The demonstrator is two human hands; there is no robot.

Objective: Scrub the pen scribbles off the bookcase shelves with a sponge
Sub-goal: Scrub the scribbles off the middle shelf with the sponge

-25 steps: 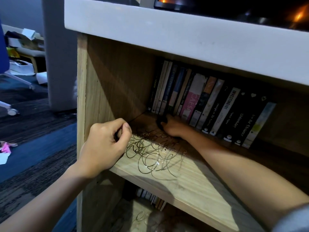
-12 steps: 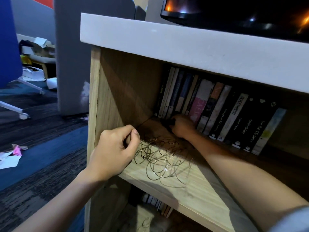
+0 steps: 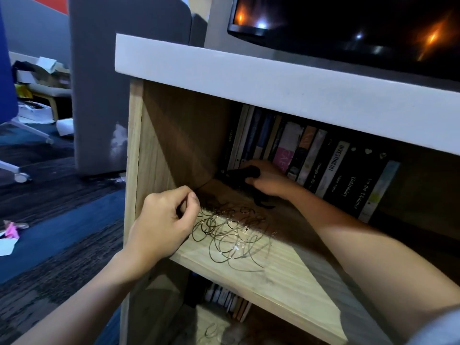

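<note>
The right hand [image 3: 267, 179] reaches to the far left corner of the shelf [image 3: 281, 272], just in front of the books [image 3: 321, 163], and its fingers curl round a dark lump [image 3: 242, 174] (probably the sponge, though the shadow there is too deep to be sure). The left hand [image 3: 164, 220] hovers at the near left edge of the shelf beside the side panel [image 3: 149, 155], fingers loosely curled with thumb and forefinger nearly meeting; it seems to hold nothing. The scribbles [image 3: 231, 237] lie between the two hands, a tangle of dark loops on the near left part of the board, with small glints among them that may be wet spots. A fainter scrawl [image 3: 211, 328] shows on the shelf below.

The step in hand looks like bringing the dark lump forward onto the ink. To do it well, lay it flat over the loops and rub with firm, short strokes along the wood grain, working from the outer loops inward so ink is not smeared onto clean board. The left hand could brace on the panel edge, well clear of the strokes. Keep the elbow low to avoid knocking the books.
</note>
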